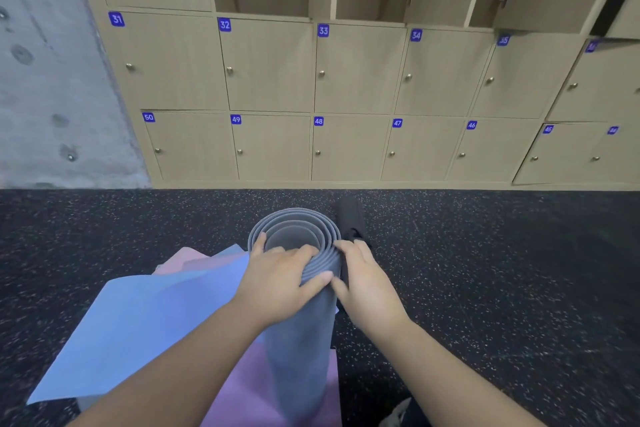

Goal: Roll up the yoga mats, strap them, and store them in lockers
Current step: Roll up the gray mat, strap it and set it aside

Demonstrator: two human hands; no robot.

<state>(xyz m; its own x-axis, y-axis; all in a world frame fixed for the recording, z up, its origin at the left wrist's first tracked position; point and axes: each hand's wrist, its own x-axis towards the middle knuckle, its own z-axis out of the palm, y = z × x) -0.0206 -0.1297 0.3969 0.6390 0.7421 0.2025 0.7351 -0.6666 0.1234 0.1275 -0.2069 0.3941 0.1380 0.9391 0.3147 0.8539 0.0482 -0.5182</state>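
Blue number plates sit at the upper left corner of each locker door (pixel 266 66). Middle row, left to right: 31 (pixel 116 19), 32 (pixel 224 25), 33 (pixel 323 30), 34 (pixel 416 35); the next two are blurred. Bottom row, below these: 50 (pixel 148 117), 49 (pixel 236 119), 48 (pixel 318 121), 47 (pixel 397 123), 46 (pixel 471 125); the last two are illegible.

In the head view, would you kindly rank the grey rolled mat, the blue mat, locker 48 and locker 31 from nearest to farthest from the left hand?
From the left hand:
1. Grey rolled mat, under the hand, gripped at its top end.
2. Blue mat, flat on the floor, to the left.
3. Locker 48, bottom row, straight ahead.
4. Locker 31, row above, far left.
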